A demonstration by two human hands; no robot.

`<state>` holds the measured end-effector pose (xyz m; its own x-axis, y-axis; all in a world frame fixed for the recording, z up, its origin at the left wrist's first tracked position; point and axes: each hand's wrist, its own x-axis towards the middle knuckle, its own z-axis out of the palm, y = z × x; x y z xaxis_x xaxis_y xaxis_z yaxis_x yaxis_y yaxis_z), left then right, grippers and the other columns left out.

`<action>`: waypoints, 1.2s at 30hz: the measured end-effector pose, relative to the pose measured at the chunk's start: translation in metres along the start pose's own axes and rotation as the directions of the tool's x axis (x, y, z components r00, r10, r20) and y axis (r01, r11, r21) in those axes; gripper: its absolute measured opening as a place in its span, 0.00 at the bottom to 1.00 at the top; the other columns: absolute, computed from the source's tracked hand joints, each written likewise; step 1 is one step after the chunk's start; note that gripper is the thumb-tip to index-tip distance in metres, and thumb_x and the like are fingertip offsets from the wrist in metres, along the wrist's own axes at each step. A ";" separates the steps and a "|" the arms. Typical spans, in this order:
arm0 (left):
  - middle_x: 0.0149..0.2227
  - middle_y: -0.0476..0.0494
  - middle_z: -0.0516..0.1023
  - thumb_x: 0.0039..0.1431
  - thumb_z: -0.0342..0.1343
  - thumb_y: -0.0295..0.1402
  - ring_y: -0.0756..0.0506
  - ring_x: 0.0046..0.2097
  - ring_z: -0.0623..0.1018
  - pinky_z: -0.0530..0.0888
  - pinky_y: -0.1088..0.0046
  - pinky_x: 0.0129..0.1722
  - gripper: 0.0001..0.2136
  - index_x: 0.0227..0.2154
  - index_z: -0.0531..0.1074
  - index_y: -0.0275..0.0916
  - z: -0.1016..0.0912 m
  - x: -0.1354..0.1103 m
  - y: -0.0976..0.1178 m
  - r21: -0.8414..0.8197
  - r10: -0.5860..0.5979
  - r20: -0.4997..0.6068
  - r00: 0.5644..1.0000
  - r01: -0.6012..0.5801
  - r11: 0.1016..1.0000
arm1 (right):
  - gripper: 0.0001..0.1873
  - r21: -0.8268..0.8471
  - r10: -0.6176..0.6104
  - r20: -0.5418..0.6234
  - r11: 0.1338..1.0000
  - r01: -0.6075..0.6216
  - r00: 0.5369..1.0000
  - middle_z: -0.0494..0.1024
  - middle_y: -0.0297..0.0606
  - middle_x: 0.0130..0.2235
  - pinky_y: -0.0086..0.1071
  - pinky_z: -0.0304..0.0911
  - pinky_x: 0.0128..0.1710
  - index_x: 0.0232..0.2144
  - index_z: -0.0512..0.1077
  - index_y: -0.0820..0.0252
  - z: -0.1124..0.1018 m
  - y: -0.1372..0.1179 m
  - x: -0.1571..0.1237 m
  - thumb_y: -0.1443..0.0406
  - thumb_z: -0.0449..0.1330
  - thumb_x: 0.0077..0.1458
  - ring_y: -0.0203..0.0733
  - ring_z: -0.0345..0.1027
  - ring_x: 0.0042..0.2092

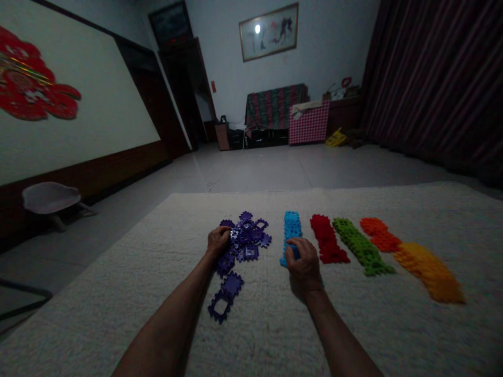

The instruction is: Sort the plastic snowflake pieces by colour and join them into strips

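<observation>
Purple pieces [248, 234] — lying heaped on pale mat [267, 330]; left hand [218, 241] touching their edge, grip unclear; right hand [306, 262] curving over blue row [292, 224], thumb and forefinger apart; red row [327, 240] lying alongside — colours seemingly being grouped.

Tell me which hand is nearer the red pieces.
Right: the right hand is at the blue row, beside the red pieces; the left hand is farther, at the purple pile.

A home living room: framed picture [271, 32], long dark curtain [436, 78], checked cloth [308, 125], low stool [51, 198].
</observation>
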<state>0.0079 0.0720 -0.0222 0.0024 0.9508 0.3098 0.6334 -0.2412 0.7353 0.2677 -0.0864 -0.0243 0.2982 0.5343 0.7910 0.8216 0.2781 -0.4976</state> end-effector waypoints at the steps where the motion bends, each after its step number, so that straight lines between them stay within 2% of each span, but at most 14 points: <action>1: 0.36 0.46 0.84 0.53 0.55 0.32 0.45 0.41 0.81 0.76 0.70 0.45 0.10 0.34 0.81 0.41 0.000 0.002 0.000 -0.004 0.000 -0.010 1.000 0.000 1.000 | 0.08 0.000 -0.007 -0.007 1.000 0.007 1.000 0.79 0.41 0.37 0.40 0.64 0.45 0.34 0.74 0.58 0.000 0.000 0.000 0.68 0.54 0.54 0.45 0.71 0.40; 3: 0.37 0.46 0.83 0.53 0.55 0.32 0.45 0.42 0.81 0.75 0.70 0.46 0.10 0.34 0.81 0.40 0.002 0.007 0.002 -0.001 0.020 -0.056 0.998 -0.020 1.000 | 0.08 -0.003 -0.019 -0.023 1.000 0.019 1.000 0.79 0.40 0.36 0.40 0.65 0.44 0.33 0.73 0.58 0.000 0.001 0.000 0.68 0.54 0.54 0.45 0.71 0.39; 6: 0.40 0.44 0.82 0.55 0.53 0.31 0.45 0.43 0.80 0.74 0.70 0.48 0.11 0.36 0.80 0.40 0.007 0.016 0.013 0.065 0.122 -0.107 0.987 -0.116 0.991 | 0.07 -0.014 -0.026 -0.037 1.000 0.025 0.999 0.78 0.40 0.35 0.40 0.64 0.43 0.33 0.73 0.58 0.001 0.003 -0.001 0.68 0.54 0.55 0.45 0.72 0.38; 9: 0.44 0.42 0.81 0.55 0.54 0.29 0.45 0.47 0.79 0.73 0.70 0.52 0.12 0.40 0.79 0.39 0.019 0.027 0.032 0.183 0.252 -0.007 0.968 -0.247 0.952 | 0.07 -0.016 -0.022 -0.035 1.000 0.022 0.999 0.78 0.39 0.35 0.39 0.64 0.43 0.33 0.73 0.58 0.001 0.004 -0.002 0.67 0.55 0.56 0.45 0.72 0.39; 11: 0.47 0.41 0.80 0.55 0.56 0.30 0.44 0.51 0.77 0.70 0.70 0.55 0.14 0.44 0.78 0.38 0.028 0.036 0.044 0.246 0.285 0.095 0.954 -0.299 0.922 | 0.07 -0.014 -0.023 -0.032 1.000 0.023 0.999 0.78 0.39 0.35 0.39 0.64 0.43 0.33 0.73 0.58 0.001 0.003 -0.002 0.68 0.55 0.56 0.44 0.72 0.39; 15: 0.54 0.37 0.76 0.58 0.56 0.36 0.42 0.57 0.74 0.66 0.69 0.59 0.19 0.51 0.74 0.38 0.046 0.056 0.057 0.338 0.202 0.230 0.952 -0.273 0.901 | 0.07 -0.020 -0.038 -0.050 0.999 0.038 0.998 0.78 0.38 0.34 0.38 0.65 0.42 0.33 0.73 0.58 0.000 0.003 -0.002 0.68 0.55 0.56 0.44 0.72 0.38; 19: 0.57 0.31 0.73 0.55 0.58 0.41 0.39 0.59 0.73 0.67 0.67 0.57 0.25 0.54 0.70 0.34 0.060 0.070 0.057 0.344 0.093 0.293 0.952 -0.196 0.919 | 0.07 -0.028 -0.025 -0.035 0.999 0.024 0.999 0.78 0.38 0.35 0.39 0.64 0.42 0.34 0.73 0.57 0.000 0.004 -0.003 0.68 0.55 0.57 0.44 0.72 0.39; 22: 0.58 0.31 0.73 0.52 0.60 0.42 0.38 0.59 0.72 0.67 0.68 0.56 0.27 0.54 0.71 0.34 0.064 0.070 0.055 0.330 0.079 0.322 0.943 -0.190 0.925 | 0.07 -0.029 -0.025 -0.025 0.999 0.025 0.999 0.78 0.38 0.35 0.39 0.64 0.42 0.34 0.73 0.57 0.001 0.005 -0.004 0.68 0.55 0.57 0.44 0.72 0.39; 25: 0.57 0.31 0.74 0.52 0.60 0.39 0.39 0.57 0.74 0.68 0.69 0.55 0.26 0.54 0.71 0.35 0.062 0.064 0.054 0.315 0.092 0.330 0.940 -0.201 0.928 | 0.07 -0.023 -0.030 -0.026 0.999 0.029 0.999 0.78 0.38 0.35 0.39 0.64 0.42 0.33 0.73 0.57 0.001 0.004 -0.004 0.68 0.54 0.57 0.44 0.72 0.38; 29: 0.54 0.35 0.76 0.49 0.61 0.31 0.41 0.54 0.76 0.70 0.69 0.53 0.25 0.54 0.73 0.36 0.048 0.059 0.053 0.244 0.090 0.256 0.962 -0.154 0.957 | 0.07 -0.024 -0.008 -0.014 1.000 0.008 1.000 0.78 0.38 0.35 0.39 0.64 0.42 0.33 0.73 0.57 0.001 0.005 -0.003 0.68 0.54 0.57 0.44 0.72 0.38; 34: 0.40 0.45 0.84 0.50 0.56 0.24 0.45 0.42 0.81 0.75 0.72 0.44 0.15 0.40 0.80 0.39 0.029 0.060 0.053 0.072 -0.014 0.292 0.956 -0.008 0.997 | 0.08 -0.009 0.016 -0.047 1.000 -0.016 0.999 0.79 0.40 0.34 0.39 0.65 0.41 0.33 0.73 0.58 0.004 0.007 -0.002 0.67 0.54 0.56 0.45 0.72 0.38; 36: 0.38 0.46 0.84 0.51 0.54 0.24 0.46 0.41 0.81 0.75 0.72 0.45 0.14 0.38 0.81 0.39 0.026 0.057 0.053 0.049 0.042 0.242 0.969 -0.055 0.997 | 0.08 -0.004 0.027 -0.058 1.000 -0.027 0.998 0.79 0.40 0.34 0.39 0.65 0.41 0.32 0.74 0.57 0.005 0.007 -0.002 0.66 0.54 0.56 0.45 0.72 0.38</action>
<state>0.0618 0.1186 0.0182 0.2159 0.9587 0.1851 0.6694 -0.2833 0.6868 0.2710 -0.0813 -0.0311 0.3483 0.4940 0.7966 0.8150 0.2603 -0.5177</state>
